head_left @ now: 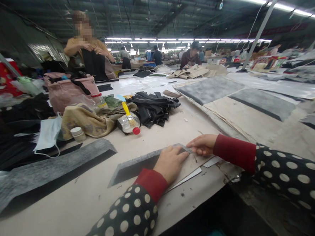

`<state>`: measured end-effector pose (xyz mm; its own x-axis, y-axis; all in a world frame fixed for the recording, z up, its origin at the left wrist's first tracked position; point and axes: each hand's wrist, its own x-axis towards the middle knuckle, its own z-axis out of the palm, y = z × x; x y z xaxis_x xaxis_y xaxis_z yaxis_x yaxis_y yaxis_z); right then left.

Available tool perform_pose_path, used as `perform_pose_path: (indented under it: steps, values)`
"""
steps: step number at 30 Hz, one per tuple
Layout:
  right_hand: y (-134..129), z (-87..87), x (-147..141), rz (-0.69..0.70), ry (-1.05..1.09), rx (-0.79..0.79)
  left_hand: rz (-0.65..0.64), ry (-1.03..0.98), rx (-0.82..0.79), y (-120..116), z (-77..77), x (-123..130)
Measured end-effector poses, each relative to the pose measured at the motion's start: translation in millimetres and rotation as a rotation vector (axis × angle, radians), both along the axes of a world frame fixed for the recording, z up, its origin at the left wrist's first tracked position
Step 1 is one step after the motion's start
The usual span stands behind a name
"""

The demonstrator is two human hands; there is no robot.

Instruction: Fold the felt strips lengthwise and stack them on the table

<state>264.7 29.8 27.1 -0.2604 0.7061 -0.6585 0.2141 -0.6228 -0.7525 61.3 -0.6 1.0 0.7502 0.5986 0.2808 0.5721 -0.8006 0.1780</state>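
My left hand (pixel 172 163) lies on a black fabric piece (pixel 139 168) with a grey, felt-like border, its fingers stretched toward the piece's right end. At that end my right hand (pixel 203 144) is closed, thumb and fingertips pinched together on the edge of the piece. Part of the fabric is covered by my left hand. Thin white card strips (pixel 186 178) lie on the table just below and to the right of my hands. A longer grey-and-black fabric piece (pixel 56 174) is spread out to the left.
Beyond my hands are a yellow-handled brush (pixel 127 112) on a bottle, a pile of black strips (pixel 155 105) and a small white jar (pixel 78 134). A face mask (pixel 48 133) lies left. Grey-and-beige sheets (pixel 217 87) cover the right side. A co-worker (pixel 89 51) stands across, holding black cloth.
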Motion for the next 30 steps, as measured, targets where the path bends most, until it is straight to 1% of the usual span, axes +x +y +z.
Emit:
perform_pose_path:
  steps: [3,5,7,9,11,13,15,18,24,30]
  values:
    - [0.3,0.1,-2.6,-0.019,0.006,-0.012,0.006,-0.003,0.005,0.0,-0.3,0.1]
    - [0.2,1.4,-6.6,0.059,-0.089,0.026,0.006,0.003,0.006,-0.1,-0.3,0.1]
    - [-0.6,1.9,-10.6,0.164,-0.258,0.114,0.005,0.009,0.008,-0.2,-0.5,0.1]
    - [-2.2,0.0,-13.4,0.234,-0.46,0.276,0.01,0.011,0.015,-0.1,-1.2,0.1]
    - [-4.5,-4.2,-15.0,0.258,-0.638,0.498,0.014,0.013,0.023,0.4,-2.3,0.2]
    - [-7.8,-9.1,-16.1,0.284,-0.776,0.695,0.017,0.018,0.029,1.0,-3.4,0.4]
    - [-12.1,-12.5,-17.6,0.315,-0.866,0.82,0.021,0.025,0.033,1.4,-3.9,0.6]
    - [-19.5,-13.6,-21.4,0.336,-0.925,0.906,0.024,0.033,0.03,1.1,-2.9,0.8]
    - [-30.4,-15.0,-27.6,0.319,-0.952,0.996,0.033,-0.009,-0.014,0.5,-0.9,2.6]
    - [-33.9,-20.7,-27.0,0.366,-1.007,1.116,0.103,-0.092,-0.093,3.0,-3.7,3.3]
